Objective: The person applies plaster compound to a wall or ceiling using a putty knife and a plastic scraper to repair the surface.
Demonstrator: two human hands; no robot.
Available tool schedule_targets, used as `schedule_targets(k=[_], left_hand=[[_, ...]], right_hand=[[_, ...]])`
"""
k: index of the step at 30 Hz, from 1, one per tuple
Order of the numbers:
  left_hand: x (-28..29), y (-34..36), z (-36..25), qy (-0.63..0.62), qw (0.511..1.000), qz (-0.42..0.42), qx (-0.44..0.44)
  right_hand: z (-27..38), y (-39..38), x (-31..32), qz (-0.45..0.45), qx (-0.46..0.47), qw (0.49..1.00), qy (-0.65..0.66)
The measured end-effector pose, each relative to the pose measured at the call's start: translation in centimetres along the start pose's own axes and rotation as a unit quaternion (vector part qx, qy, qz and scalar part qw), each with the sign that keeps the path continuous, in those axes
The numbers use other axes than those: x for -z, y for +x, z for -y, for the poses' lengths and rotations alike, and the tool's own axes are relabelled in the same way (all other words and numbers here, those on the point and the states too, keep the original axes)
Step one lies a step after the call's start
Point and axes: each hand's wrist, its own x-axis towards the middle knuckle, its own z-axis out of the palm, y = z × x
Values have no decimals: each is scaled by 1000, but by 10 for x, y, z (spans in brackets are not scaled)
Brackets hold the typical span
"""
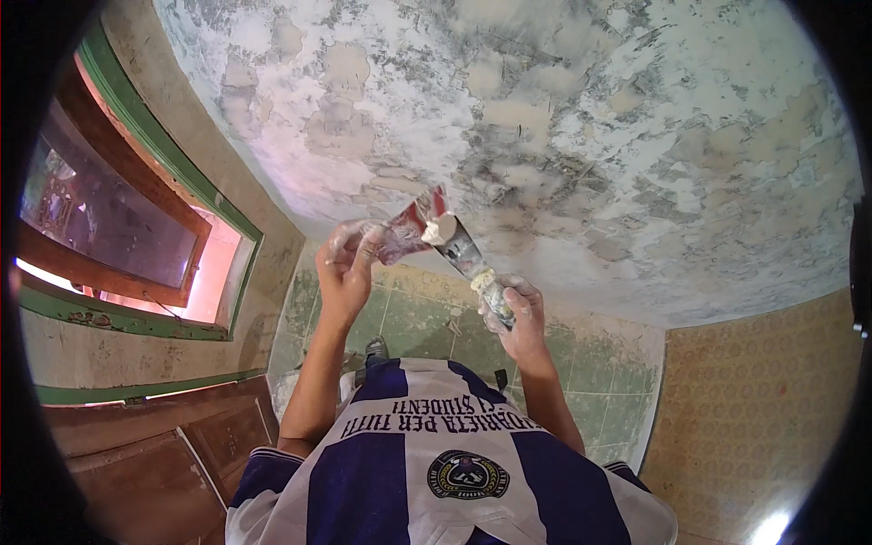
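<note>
My left hand (350,263), smeared with white, pinches a flat red plastic spreader (406,232) that has a pale film over it. In my right hand (521,320) is a putty knife (465,255), gripped by its handle, its metal blade slanting up and to the left. A lump of whitish putty (440,230) sits at the blade's end, where the spreader's edge meets it. More pale paste cakes the knife near the handle. Both tools are held up in front of the patchy wall (527,118).
Patches of bare plaster, white filler and dark stains cover the wall ahead. An open window with a green frame (238,272) stands at the left, above a brown wooden door panel (218,418). Green floor tiles (427,318) lie below, and a tan patterned surface (745,409) is at the right.
</note>
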Motion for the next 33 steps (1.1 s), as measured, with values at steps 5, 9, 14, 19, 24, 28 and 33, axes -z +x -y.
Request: schedule_targets(k=[5, 9, 14, 19, 24, 28, 33], left_hand=[[7, 13, 13, -196, 943, 11, 268], [-2, 11, 8, -238, 913, 61, 327], [9, 13, 18, -235, 911, 81, 328], [-2, 16, -6, -253, 907, -1, 337], [1, 10, 8, -217, 937, -9, 275], [-11, 6, 12, -191, 955, -71, 214], [-26, -3, 13, -115, 976, -75, 170]], right_hand=[[9, 8, 29, 58, 100, 992, 47], [37, 23, 39, 86, 140, 959, -231], [49, 34, 52, 99, 87, 944, -301], [54, 27, 90, 31, 99, 938, -332], [39, 4, 88, -32, 81, 975, -204], [35, -10, 50, 13, -44, 992, -117], [-3, -12, 40, -38, -82, 992, -87]])
